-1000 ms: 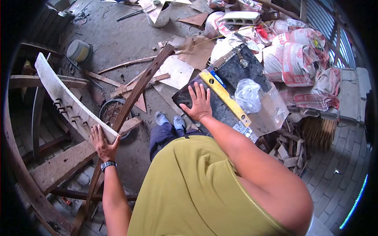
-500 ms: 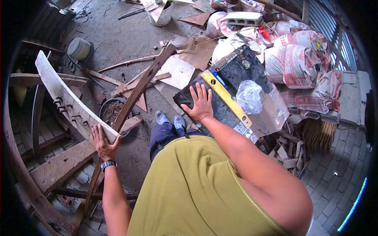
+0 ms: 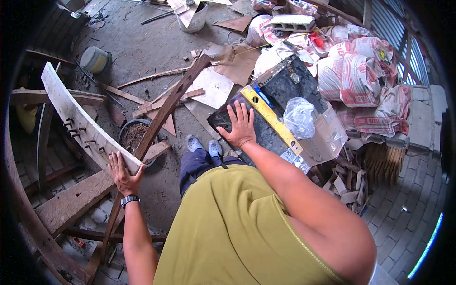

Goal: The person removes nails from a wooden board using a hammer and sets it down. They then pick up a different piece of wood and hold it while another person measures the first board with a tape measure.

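Left hand, fingers: spread wide and laid flat, palm pressed on the near end of the curved plank. Nothing is gripped and no finger curls round the edge.

Right hand, fingers: fanned out, palm down on the lower corner of the black panel. It rests there and holds nothing.

Wrist: wristwatch on the left arm, lower left of centre.

Curved plank, place: left of frame, arcing from the upper left down to the left hand. Its near end sits over a dark beam that runs diagonally up toward centre.

Curved plank, surface: pale and rough, with a cluster of nails standing out of it about midway.

Curved plank, handling: looks stiff, long and fairly heavy. Best taken at the bare near end or along the edges, well clear of the nails.

Black panel, place: centre right, tilted, propped against cement sacks.

Black panel, load: a yellow spirit level lies across it just beside the right fingers, with a clear plastic bag beyond it.

Black panel, handling: looks rigid and smooth. The level seems loose and could slide if the panel is tipped, so grip the panel by its edges.

Floor: a basin of rusty scrap lies between plank and beam. Grey shoes are at centre.
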`<state>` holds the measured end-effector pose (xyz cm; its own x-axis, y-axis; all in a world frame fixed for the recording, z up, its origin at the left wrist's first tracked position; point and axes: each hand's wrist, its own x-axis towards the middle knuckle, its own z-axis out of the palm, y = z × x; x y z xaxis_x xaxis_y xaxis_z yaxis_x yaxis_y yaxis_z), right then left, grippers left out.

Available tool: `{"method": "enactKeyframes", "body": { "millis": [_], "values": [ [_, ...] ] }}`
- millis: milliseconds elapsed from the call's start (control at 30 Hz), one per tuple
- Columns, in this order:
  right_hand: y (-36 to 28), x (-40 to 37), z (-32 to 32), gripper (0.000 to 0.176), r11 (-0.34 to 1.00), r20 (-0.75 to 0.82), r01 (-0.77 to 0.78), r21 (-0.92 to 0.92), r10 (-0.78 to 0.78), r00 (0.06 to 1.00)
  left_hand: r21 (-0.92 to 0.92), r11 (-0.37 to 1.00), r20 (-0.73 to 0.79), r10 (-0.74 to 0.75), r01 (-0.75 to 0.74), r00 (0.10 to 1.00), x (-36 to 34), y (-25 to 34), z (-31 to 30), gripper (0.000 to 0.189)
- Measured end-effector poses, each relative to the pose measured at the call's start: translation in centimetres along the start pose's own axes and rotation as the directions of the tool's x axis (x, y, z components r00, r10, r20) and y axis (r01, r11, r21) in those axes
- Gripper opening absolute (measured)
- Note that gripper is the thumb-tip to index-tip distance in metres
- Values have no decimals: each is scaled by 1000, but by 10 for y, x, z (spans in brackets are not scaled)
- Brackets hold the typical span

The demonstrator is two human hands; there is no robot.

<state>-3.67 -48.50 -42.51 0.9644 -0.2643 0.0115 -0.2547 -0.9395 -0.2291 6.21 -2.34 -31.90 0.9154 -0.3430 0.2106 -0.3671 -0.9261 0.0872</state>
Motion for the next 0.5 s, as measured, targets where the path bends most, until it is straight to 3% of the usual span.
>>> {"method": "enactKeyframes", "body": {
  "millis": [500],
  "values": [
    [0,0,0,100,1000,12,-1,4,1,1000,13,1000,-2,-7,7,1000,0,0,1,106]
  ]
}}
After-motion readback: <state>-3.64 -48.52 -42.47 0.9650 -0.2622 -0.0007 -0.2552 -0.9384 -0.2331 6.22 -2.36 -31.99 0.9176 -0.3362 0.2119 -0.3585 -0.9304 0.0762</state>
